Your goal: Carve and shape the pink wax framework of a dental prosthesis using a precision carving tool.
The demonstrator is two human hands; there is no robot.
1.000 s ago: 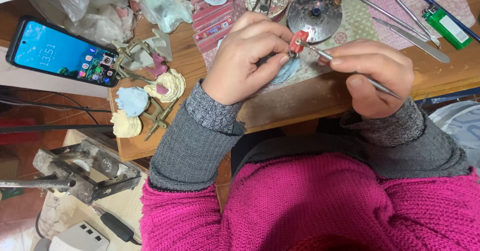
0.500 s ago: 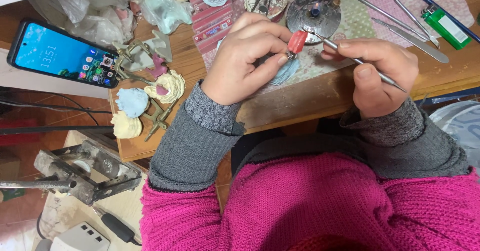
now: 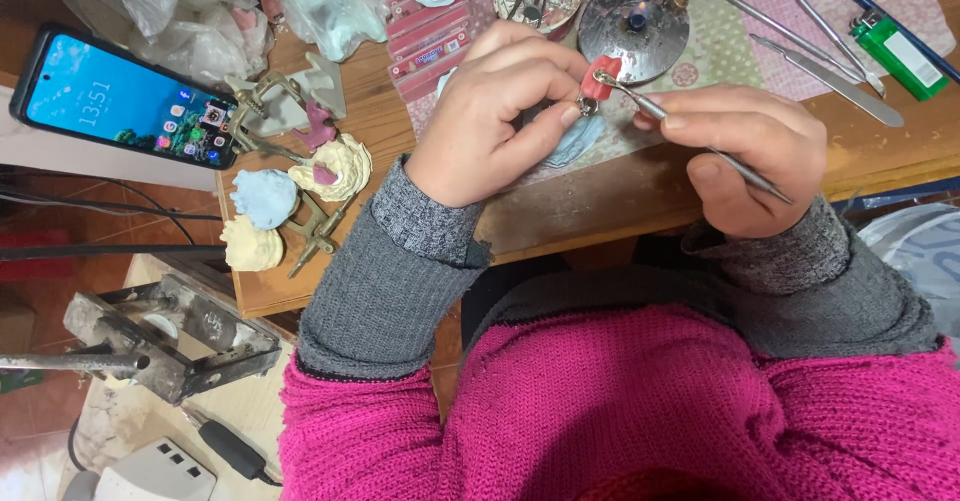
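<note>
Seen from the head camera, a person in a pink knit vest over grey sleeves worked at a cluttered wooden tabletop (image 3: 560, 211): the left hand (image 3: 495, 111), its grip closed tight, pinched a small pink wax piece (image 3: 603, 73) on a metal frame just above the tabletop's near edge, in front of a round metal burner (image 3: 633, 19). The right hand (image 3: 745, 156), grip clamped around a slim metal carving tool (image 3: 700, 141), set the tool's tip against the wax. Shaping looked under way rather than finished; how much remained could not be judged. Compared with half a second before, the tool tip had moved closer onto the wax, and both hands sat much as they did. Plaster dental casts (image 3: 300, 186) on brass articulators, a lit smartphone (image 3: 125, 96), a green lighter (image 3: 897, 56) and spare instruments (image 3: 800, 41) lay well apart from the hands.
</note>
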